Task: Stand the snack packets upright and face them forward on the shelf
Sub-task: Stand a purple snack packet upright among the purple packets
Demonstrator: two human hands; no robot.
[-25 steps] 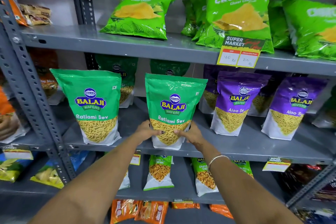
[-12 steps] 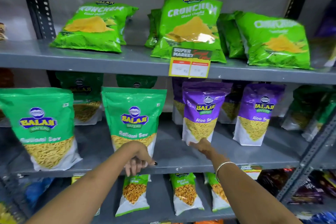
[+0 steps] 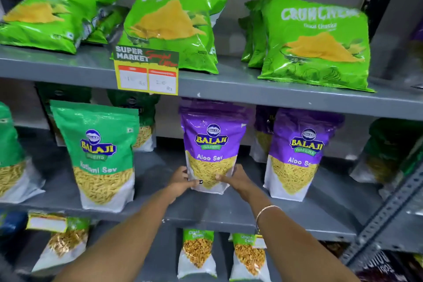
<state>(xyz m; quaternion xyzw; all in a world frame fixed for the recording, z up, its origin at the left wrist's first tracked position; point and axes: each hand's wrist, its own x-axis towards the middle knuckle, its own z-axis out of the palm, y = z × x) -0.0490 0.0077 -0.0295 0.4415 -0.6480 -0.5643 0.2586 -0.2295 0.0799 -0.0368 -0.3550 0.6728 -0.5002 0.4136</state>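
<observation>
Our left hand (image 3: 180, 182) and right hand (image 3: 235, 179) clamp the base of one upright purple packet (image 3: 212, 146) near the middle shelf's (image 3: 229, 213) front edge; a second purple packet (image 3: 297, 155) stands just right, bare shelf between.

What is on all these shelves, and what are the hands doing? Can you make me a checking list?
Surface: grey metal middle shelf, packets standing on it.
Job's things: purple Aloo Sev packet upright, front forward, held at its base; second Aloo Sev packet beside it, upright; green Ratlami Sev packet upright, leaning slightly.
Clutter: green Crunchem bags on the top shelf, leaning back; yellow price tag clipped to the shelf edge.
Hands: left hand and right hand grip the held packet's lower corners; bangle on the right wrist.
Cables: nothing seen.
Surroundings: smaller packets on the shelf below; slotted upright post at right.
</observation>
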